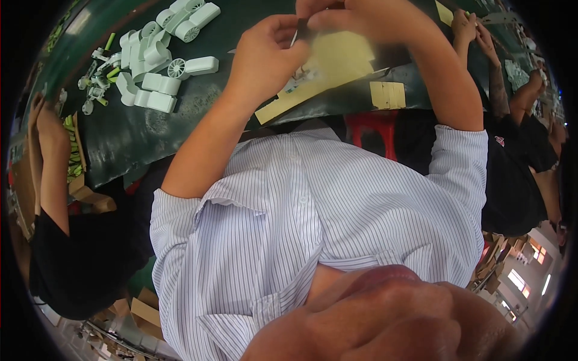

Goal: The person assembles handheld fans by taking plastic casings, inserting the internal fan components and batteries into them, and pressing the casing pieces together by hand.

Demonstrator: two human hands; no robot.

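Note:
My left hand is raised over the table with its fingers curled round a small dark piece with a thin light edge. Beside it, my right hand has its fingers pinched at the top of that same piece. Its fingertips are partly cut off by the upper edge of the picture. Under both hands lies a sheet of yellow cardboard, with some small pale parts on it, too blurred to name. A smaller yellow card lies near the table's front edge.
Pale green handheld fan casings are heaped on the dark green table at left, beside small white and green parts. A red stool stands below the edge. Co-workers' hands flank me; an open box holds green pieces.

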